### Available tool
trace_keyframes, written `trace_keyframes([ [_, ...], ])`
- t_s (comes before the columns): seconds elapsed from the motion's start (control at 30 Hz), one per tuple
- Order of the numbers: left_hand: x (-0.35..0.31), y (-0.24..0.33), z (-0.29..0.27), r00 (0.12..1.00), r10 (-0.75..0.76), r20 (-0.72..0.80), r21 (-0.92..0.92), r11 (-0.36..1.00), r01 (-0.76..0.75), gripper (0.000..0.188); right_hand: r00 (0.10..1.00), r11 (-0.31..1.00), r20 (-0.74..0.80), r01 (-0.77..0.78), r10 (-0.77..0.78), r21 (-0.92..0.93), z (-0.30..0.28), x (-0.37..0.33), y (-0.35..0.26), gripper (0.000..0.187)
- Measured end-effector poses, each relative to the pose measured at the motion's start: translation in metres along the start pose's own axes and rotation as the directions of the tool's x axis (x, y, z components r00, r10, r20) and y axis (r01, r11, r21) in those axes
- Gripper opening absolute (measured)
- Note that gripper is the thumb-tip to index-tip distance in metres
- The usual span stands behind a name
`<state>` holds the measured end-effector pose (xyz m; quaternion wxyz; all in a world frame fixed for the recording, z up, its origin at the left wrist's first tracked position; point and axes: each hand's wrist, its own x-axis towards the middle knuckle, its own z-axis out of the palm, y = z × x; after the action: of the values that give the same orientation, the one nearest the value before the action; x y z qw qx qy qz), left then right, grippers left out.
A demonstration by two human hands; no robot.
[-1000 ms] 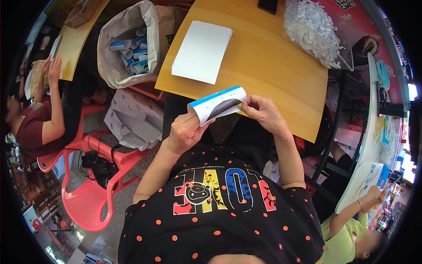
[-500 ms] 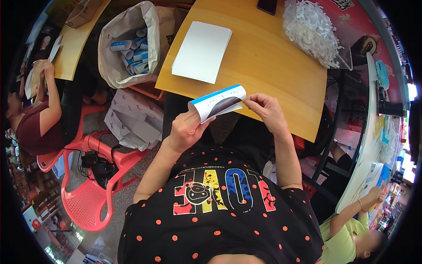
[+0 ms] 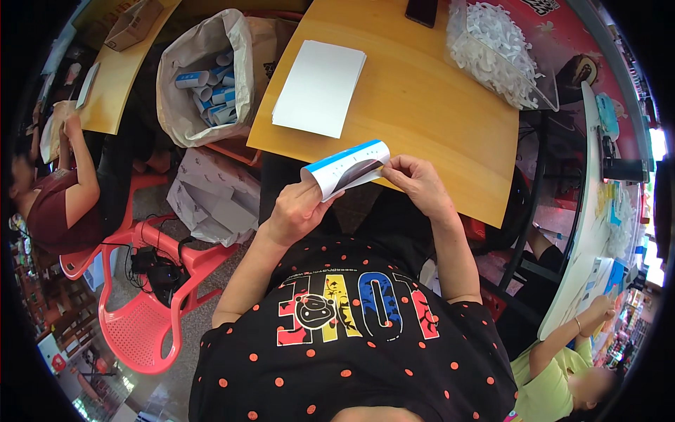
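Note:
A printed paper sheet (image 3: 349, 167), white with a blue band and a dark picture, is curled into a loose tube in front of me, near the table's front edge. My left hand (image 3: 299, 213) is closed round its left end, with some fingers inside the curl. At the other end, my right hand (image 3: 422, 184) pinches the sheet's edge between thumb and fingertips. A stack of white sheets (image 3: 320, 88) lies beyond on the wooden table (image 3: 422, 98). To the left, a pale sack (image 3: 242, 70) holds several blue-and-white paper tubes (image 3: 223, 96).
A clear bin (image 3: 552, 95) of white paper strips (image 3: 496, 42) stands at the table's far right, near a dark phone (image 3: 422, 10). Red plastic chairs (image 3: 137, 327) with black cables stand left. One person (image 3: 60, 211) sits at left, another (image 3: 555, 373) at lower right.
My right hand has shifted slightly left and down at the sheet's edge. The curled sheet stays in my left hand. The view has shifted slightly.

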<state>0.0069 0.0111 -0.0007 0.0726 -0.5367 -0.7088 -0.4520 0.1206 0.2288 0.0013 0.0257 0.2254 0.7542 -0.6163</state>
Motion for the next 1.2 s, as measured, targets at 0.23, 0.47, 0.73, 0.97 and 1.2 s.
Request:
trace_keyframes([
  [0.23, 0.007, 0.002, -0.002, 0.999, 0.041, -0.03, 0.059, 0.997, -0.039, 0.023, 0.999, 0.994, 0.013, 0.043, -0.044, 0.101, 0.005, -0.033, -0.044, 0.016],
  [0.47, 0.006, 0.001, 0.002, 0.993, 0.112, 0.026, 0.028, 0.993, -0.112, 0.028, 0.886, 0.919, 0.247, 0.389, -0.393, 0.064, 0.01, -0.07, -0.094, 0.006],
  [0.73, -0.004, 0.01, 0.009, 0.851, -0.526, 0.007, -0.669, 0.629, 0.395, 0.02, 0.829, 0.804, -0.044, 0.551, -0.557, 0.224, -0.073, -0.039, -0.127, 0.01],
  [0.97, 0.011, 0.012, -0.006, 0.64, -0.747, 0.181, -0.915, 0.112, 0.389, 0.025, 0.567, 0.716, -0.591, -0.003, -0.573, -0.698, -0.29, 0.107, -0.083, 0.023],
  [1.2, 0.013, 0.001, -0.005, 0.554, -0.821, 0.137, -0.925, 0.094, 0.369, 0.023, 0.488, 0.735, -0.549, 0.462, -0.678, -0.497, -0.094, 0.055, -0.07, 0.007],
])
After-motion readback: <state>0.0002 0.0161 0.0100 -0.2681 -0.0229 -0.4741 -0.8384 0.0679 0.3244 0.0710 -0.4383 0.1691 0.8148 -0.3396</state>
